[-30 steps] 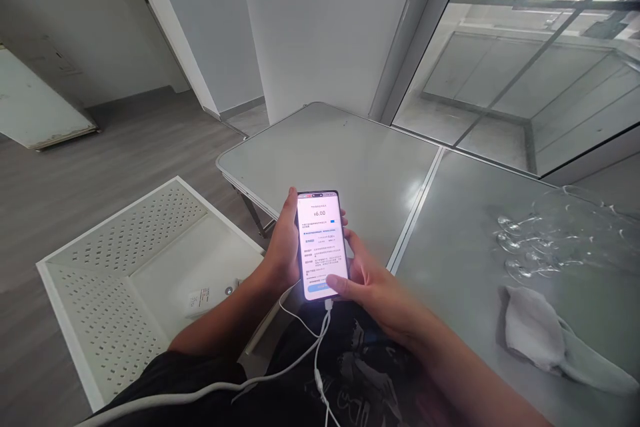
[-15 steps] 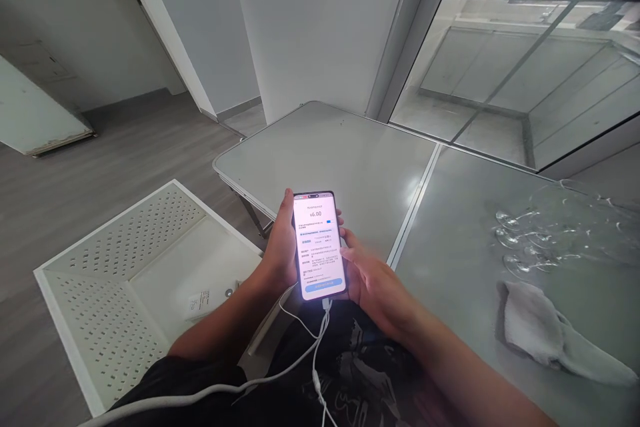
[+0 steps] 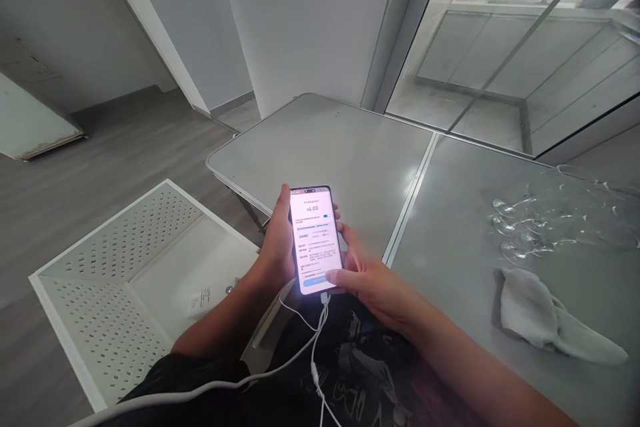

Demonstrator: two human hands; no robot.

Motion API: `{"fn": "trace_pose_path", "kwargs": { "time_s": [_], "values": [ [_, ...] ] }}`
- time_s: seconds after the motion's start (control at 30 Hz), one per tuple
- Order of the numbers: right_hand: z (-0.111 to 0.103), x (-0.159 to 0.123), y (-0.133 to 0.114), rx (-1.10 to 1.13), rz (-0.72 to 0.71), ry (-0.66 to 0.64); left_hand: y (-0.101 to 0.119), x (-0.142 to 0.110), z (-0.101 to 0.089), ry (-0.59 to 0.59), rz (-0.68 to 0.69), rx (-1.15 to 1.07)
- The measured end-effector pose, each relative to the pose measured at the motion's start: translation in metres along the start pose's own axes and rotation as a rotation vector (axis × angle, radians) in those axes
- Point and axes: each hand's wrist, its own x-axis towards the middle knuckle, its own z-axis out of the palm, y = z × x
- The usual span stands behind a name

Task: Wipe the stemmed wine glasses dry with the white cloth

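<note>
A smartphone (image 3: 314, 240) with a lit screen is upright in front of my lap, a white cable (image 3: 325, 300) plugged into its lower end. My left hand (image 3: 281, 247) is closed around its left side, and fingertips show past its right edge. At the lower right, my right hand (image 3: 367, 280) grips the phone, its thumb lying over the blue bar at the bottom of the screen. Other fingers of this hand are partly hidden beside and behind the phone.
A grey folding table (image 3: 320, 140) stands ahead. On its right part lie a white cloth (image 3: 530, 310) and several clear glasses (image 3: 520, 227). To the left is a white perforated metal bin (image 3: 117, 240). A framed glass partition (image 3: 490, 47) borders the table's far right.
My right thumb has moved from the phone's right edge down onto the bottom of the screen. The whole view has shifted slightly; the left hand keeps its hold.
</note>
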Motion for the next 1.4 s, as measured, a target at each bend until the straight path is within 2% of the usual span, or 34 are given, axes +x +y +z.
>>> {"fn": "trace_pose_path", "kwargs": {
  "time_s": [0.17, 0.37, 0.47, 0.8, 1.13, 1.3, 1.4],
  "values": [
    [0.003, 0.002, -0.001, 0.099, 0.026, 0.005, 0.001, 0.0, 0.003, 0.013, -0.01, -0.003],
    [0.001, 0.009, 0.012, -0.215, -0.075, 0.145, -0.002, -0.002, 0.01, 0.09, 0.003, 0.026],
    [0.0, 0.011, 0.014, -0.273, -0.086, 0.172, -0.003, -0.003, 0.013, 0.105, 0.019, 0.024],
    [0.006, 0.009, 0.007, 0.084, -0.035, 0.128, -0.001, -0.002, 0.009, 0.062, 0.026, 0.028],
    [0.005, 0.009, 0.009, 0.07, -0.039, 0.132, -0.002, -0.001, 0.006, 0.026, 0.015, -0.013],
    [0.006, 0.008, 0.007, -0.05, -0.016, 0.118, -0.003, 0.001, 0.002, -0.018, 0.006, -0.015],
    [0.005, 0.009, 0.008, -0.139, -0.035, 0.133, -0.003, 0.0, 0.003, -0.004, 0.019, -0.01]
  ]
}}
